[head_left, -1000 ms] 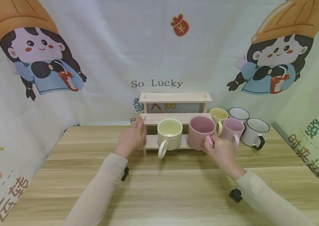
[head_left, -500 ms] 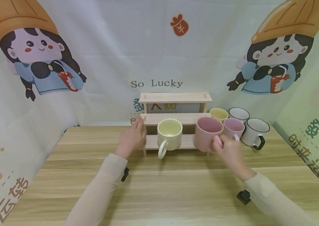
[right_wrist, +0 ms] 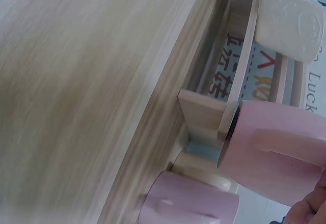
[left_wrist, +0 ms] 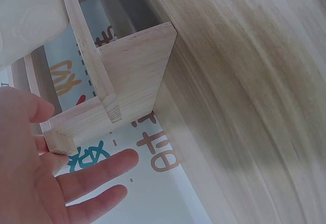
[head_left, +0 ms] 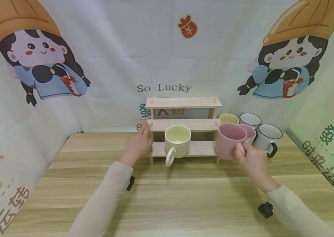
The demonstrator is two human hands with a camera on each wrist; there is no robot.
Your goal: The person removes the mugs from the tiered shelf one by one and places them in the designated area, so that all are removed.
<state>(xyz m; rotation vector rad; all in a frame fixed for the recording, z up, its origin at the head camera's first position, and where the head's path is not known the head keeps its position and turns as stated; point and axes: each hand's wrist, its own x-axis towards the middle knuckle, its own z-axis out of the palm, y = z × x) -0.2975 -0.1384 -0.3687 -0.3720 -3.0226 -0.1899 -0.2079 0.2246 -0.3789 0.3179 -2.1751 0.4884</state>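
Note:
My right hand (head_left: 252, 161) grips the handle of a large pink mug (head_left: 229, 141). That mug is at the right end of the lowest shelf of a small wooden rack (head_left: 183, 125); in the right wrist view its base (right_wrist: 232, 132) is close to the shelf edge, and I cannot tell whether they touch. A cream mug (head_left: 177, 141) stands on the same shelf, handle towards me. At the rack's left side, my left hand (head_left: 138, 144) holds the end of the middle shelf. The left wrist view shows its thumb and curled fingers (left_wrist: 53, 160) around the board end, two other fingers extended.
Right of the rack stand a yellow mug (head_left: 229, 118), a smaller pink mug (head_left: 249, 131) partly hidden by the held one, and two white mugs with dark rims, one (head_left: 250, 119) behind the other (head_left: 269, 136). Printed cloth (head_left: 110, 65) hangs behind the wooden table (head_left: 184, 200).
My right hand has moved the large pink mug rightwards along the lowest shelf, away from the cream mug and in front of the smaller pink one. The left hand has stayed in place.

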